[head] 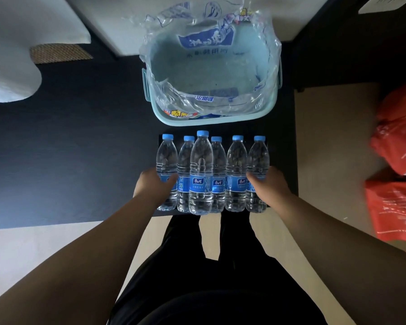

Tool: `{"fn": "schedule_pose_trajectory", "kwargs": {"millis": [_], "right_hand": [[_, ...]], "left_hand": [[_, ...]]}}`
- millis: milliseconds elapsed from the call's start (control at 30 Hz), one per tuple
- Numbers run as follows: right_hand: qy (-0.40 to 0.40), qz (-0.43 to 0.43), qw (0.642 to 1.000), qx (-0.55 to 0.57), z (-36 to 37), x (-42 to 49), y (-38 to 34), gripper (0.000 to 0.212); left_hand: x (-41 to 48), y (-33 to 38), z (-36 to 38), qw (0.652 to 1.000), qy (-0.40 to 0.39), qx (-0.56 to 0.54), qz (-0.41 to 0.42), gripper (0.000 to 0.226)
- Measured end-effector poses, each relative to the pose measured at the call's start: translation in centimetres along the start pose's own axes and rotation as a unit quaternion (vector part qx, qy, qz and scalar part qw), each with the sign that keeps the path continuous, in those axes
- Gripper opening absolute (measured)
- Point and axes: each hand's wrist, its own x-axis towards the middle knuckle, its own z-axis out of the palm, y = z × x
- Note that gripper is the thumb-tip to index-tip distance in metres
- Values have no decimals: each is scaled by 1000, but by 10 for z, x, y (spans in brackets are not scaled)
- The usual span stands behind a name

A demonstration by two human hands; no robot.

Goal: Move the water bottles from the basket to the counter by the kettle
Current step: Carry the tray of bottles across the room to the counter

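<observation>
Several clear water bottles (201, 174) with blue caps and blue labels stand in a tight row on the dark counter (68, 148), just in front of the basket. My left hand (154, 185) grips the leftmost bottle (166, 170) around its label. My right hand (266, 184) grips the rightmost bottle (258, 170) the same way. The pale blue basket (220, 117) behind the row holds only crumpled clear plastic wrap (209, 43) with blue print; no bottle shows inside it. No kettle is in view.
A white rounded object (10, 73) and a woven mat (59, 52) lie at the far left of the counter. Red plastic bags (399, 172) sit on the floor to the right. My legs in dark trousers (209, 266) stand at the counter's front edge.
</observation>
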Motion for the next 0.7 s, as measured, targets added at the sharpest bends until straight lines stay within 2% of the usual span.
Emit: {"fn": "schedule_pose_trajectory", "kwargs": {"millis": [67,100,200,267,500,700], "right_hand": [[12,27,999,44,4,-2,-4,46],[15,41,997,71,5,-1,-6,44],[22,96,984,145,5,2,-11,51],[18,124,977,172,2,4,-13,61],[-2,120,967,223,-2,5,-7,89],[10,109,966,234,-3,-12,-9,84]], "left_hand": [[-1,3,5,999,5,-45,-1,35],[0,4,8,998,-1,-63,-9,41],[4,8,14,988,-28,-117,-98,96],[9,9,14,976,-37,-159,-147,114],[15,2,11,960,-62,-222,-159,123],[2,-1,11,953,-70,-252,-155,117]]}}
